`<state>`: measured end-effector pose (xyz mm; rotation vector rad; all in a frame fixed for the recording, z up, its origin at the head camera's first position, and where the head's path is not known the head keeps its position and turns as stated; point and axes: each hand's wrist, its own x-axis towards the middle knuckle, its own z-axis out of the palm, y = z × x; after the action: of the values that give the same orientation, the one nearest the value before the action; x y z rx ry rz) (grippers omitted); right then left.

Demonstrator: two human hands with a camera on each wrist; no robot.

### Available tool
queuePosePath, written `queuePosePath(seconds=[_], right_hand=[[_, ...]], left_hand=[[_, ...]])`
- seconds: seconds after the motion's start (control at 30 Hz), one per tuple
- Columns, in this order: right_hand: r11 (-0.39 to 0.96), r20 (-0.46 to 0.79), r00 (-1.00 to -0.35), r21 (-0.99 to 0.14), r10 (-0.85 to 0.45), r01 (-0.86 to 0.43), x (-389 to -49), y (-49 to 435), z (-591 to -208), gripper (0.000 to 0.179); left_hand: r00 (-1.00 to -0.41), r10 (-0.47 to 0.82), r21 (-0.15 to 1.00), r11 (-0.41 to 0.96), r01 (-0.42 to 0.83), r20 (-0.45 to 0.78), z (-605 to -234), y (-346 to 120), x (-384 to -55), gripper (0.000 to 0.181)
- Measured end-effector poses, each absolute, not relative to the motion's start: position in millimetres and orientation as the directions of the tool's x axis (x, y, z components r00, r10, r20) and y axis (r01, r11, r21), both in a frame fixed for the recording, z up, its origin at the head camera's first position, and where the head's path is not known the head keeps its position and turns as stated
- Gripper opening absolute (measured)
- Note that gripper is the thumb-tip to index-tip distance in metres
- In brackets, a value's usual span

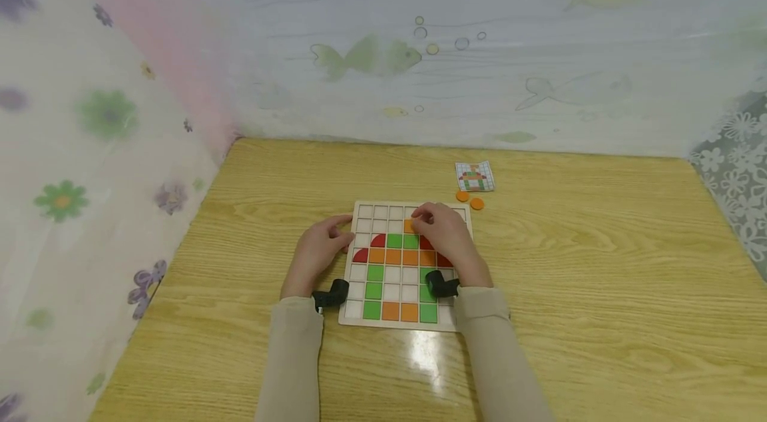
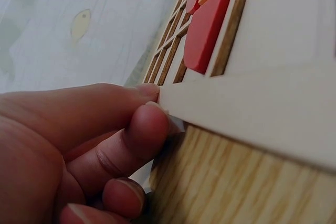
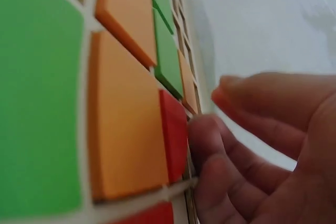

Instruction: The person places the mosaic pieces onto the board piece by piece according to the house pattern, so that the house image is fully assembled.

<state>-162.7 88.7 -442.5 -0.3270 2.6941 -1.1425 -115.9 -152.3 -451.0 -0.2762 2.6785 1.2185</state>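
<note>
A wooden grid board (image 1: 358,275) lies on the table, with green, orange and red tiles in many of its cells. My left hand (image 1: 317,245) is at its left edge; in the left wrist view the thumb and a finger pinch that edge near a red quarter-round tile (image 2: 207,32). My right hand (image 1: 446,232) is over the upper right of the board, fingertips beside an orange square tile (image 1: 409,226) in the second row. In the right wrist view no piece shows between its fingers (image 3: 207,135), and the lower ones touch the board. The right hand hides several cells.
Two orange discs, one left (image 1: 462,196) and one right (image 1: 477,204), lie beyond the board's upper right corner. Behind them is a small printed card (image 1: 475,176) with a coloured grid pattern. Patterned curtains (image 1: 383,96) border the table's back and sides.
</note>
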Motion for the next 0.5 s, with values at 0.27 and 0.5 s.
queuePosePath(seconds=[0.27,0.5], right_hand=[[0.619,-0.163,-0.937,-0.783,-0.31,-0.068,-166.1,100.4,-439.7,0.022],[0.623,-0.169,-0.938,-0.78,-0.304,-0.061,-169.1,113.2,-438.5,0.024]], left_hand=[[-0.963,-0.094,0.726,0.639,-0.254,-0.254,-451.4,-152.2,-116.6,0.038],[-0.965,-0.092,0.732,0.635,-0.247,-0.246,-453.3,-152.8,-116.2,0.038]])
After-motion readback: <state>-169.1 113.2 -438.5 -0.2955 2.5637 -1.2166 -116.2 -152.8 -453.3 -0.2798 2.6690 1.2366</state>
